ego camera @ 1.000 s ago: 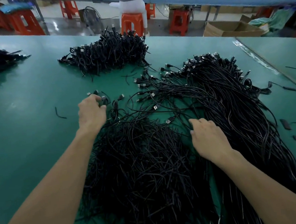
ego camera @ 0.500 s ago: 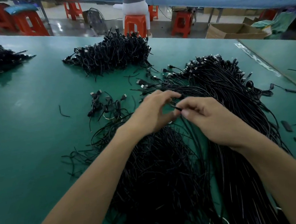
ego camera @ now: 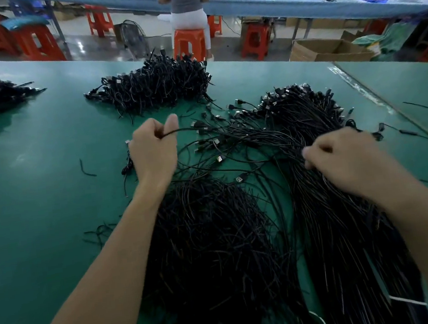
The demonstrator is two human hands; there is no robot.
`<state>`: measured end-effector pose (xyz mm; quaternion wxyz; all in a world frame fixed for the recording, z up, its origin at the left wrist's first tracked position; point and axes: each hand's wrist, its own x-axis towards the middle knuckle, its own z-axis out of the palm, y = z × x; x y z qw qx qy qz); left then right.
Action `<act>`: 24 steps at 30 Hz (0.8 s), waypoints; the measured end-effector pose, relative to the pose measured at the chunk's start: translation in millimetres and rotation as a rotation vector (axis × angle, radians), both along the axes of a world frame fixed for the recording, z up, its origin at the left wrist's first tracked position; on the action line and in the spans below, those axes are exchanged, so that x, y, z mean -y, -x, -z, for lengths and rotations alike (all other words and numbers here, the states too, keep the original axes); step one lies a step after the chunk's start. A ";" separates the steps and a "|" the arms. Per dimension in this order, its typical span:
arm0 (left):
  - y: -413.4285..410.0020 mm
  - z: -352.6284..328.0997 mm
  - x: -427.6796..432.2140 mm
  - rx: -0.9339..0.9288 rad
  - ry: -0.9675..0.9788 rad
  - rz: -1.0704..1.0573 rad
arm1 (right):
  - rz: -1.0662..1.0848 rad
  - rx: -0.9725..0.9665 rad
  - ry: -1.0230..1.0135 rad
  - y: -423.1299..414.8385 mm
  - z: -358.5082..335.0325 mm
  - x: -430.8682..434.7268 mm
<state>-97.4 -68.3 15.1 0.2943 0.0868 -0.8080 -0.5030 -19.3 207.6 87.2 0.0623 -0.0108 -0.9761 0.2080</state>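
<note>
While the left hand [ego camera: 154, 155] is fisted round a single black cable [ego camera: 185, 129], which runs rightward from the fist to its plug among the loose plug ends on the green bench [ego camera: 39, 193], the right hand [ego camera: 345, 164] lies on the long cable bundle [ego camera: 332, 215] to the right. Its fingers [ego camera: 310, 157] curl down into the strands; cannot tell whether they pinch one. A tangled heap [ego camera: 210, 241] lies between the forearms.

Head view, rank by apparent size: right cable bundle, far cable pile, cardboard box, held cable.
1. right cable bundle
2. far cable pile
3. cardboard box; farther off, so true size unsure
4. held cable, in left hand
</note>
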 end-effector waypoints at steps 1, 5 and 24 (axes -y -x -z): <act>-4.2 -3.9 5.0 0.015 0.095 0.032 | 0.037 0.088 -0.143 3.2 9.2 -2.9; -35.1 -18.3 0.6 0.189 0.400 0.421 | -0.111 0.253 -0.121 2.3 24.8 14.0; -92.3 -9.1 -25.9 0.336 -0.560 1.210 | -0.349 -0.095 0.630 2.5 37.3 71.8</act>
